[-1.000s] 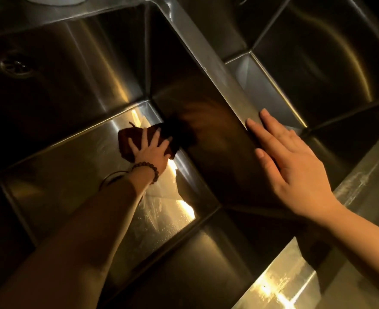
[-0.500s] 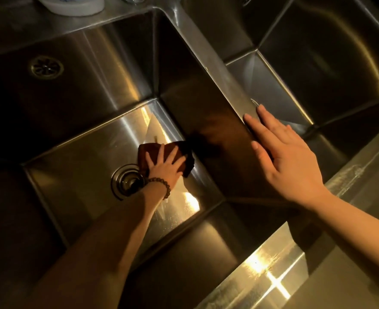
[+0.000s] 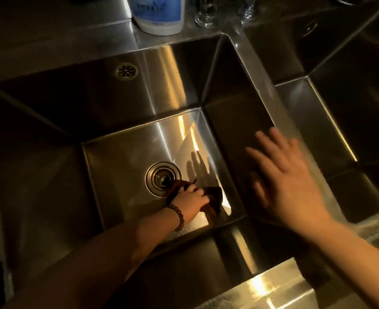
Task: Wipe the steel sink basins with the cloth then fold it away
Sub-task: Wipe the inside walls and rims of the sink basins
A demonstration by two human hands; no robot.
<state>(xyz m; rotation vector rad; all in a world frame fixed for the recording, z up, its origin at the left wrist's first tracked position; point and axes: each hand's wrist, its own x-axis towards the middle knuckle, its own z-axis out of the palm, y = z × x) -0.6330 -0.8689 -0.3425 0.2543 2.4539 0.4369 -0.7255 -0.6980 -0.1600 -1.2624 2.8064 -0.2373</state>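
The dark brown cloth sits bunched on the floor of the left basin, low in the middle of the frame, just right of the round drain and close to the basin's right wall. My left hand grips it, fingers curled over the wad so I can press it down and drag it across the steel; a beaded bracelet rides on that wrist. I judge that I am working the floor's near right corner, where a bright streak of reflected light lies just beside the cloth. My right hand is at centre right of the frame, blurred, fingers spread wide and holding nothing, over the divider between the two basins; whether the palm touches the steel I cannot tell, but it looks placed there to steady me while I lean in. The right basin lies in the upper right. Along the top of the frame, on the back ledge, stand a white bottle with a blue label and some clear glassware, well apart from the cloth. An overflow grille shows on the left basin's back wall. Folding the cloth away is not yet begun.
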